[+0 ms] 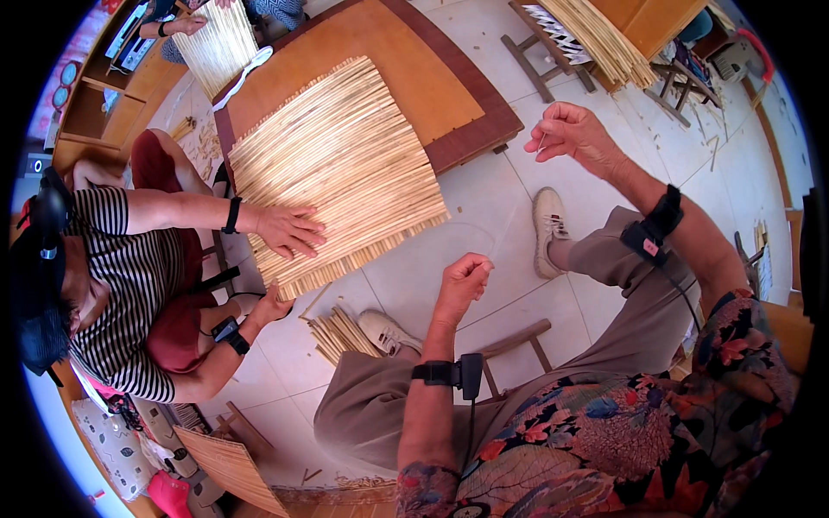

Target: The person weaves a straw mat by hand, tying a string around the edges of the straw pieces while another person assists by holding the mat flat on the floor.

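My left hand (pixel 466 276) is raised at lower centre, its fingertips pinched on a fine, pale thread that loops faintly in the air. Higher up at the right, my right hand (pixel 566 134) pinches a thin white strand, perhaps the same thread or a needle; I cannot tell which. To the left of both hands, a mat of pale straw-coloured sticks (pixel 337 155) rests partly on a wooden table (pixel 445 104). A co-worker in a striped top has one hand (pixel 289 229) spread on the mat and the other (pixel 272 306) gripping its near edge.
Bundled sticks (pixel 337 337) lie on the tiled floor beside my foot. A wooden stool frame (pixel 509 345) stands between my legs. Another person's hand (pixel 190 24) touches a second mat (pixel 216 52) at top left. More sticks (pixel 604 39) are stacked at top right. A board (pixel 224 466) leans at bottom left.
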Motion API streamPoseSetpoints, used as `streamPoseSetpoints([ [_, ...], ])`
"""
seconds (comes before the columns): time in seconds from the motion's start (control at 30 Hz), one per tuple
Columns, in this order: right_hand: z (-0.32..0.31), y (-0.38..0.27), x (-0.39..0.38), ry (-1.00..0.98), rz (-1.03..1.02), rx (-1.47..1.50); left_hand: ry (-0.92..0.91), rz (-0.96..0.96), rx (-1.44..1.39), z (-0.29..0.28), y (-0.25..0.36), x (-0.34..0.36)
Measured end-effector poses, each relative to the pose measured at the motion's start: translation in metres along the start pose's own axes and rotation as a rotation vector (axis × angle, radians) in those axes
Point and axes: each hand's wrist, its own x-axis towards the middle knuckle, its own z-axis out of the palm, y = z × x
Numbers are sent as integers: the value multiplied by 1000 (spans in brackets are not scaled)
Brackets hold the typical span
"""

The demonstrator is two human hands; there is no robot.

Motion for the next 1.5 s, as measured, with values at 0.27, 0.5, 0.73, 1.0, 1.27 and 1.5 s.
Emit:
streamPoseSetpoints([
  [0.27,44,43,11,8,154,-91,-16,-124,95,-36,-36,-3],
  [0.5,36,160,-1,-285,420,-501,515,28,-418,-126,-41,-1],
  [0.73,67,218,9,-293,572,-317,573,165,-817,-127,-18,45],
  [1.0,102,242,48,-390,551,-424,633,356,-900,-120,-15,70],
  [1.27,132,280,64,-208,427,-203,687,410,-855,-124,-11,70],
  [1.5,116,307,78,-205,426,-263,832,414,-822,-115,-10,85],
])
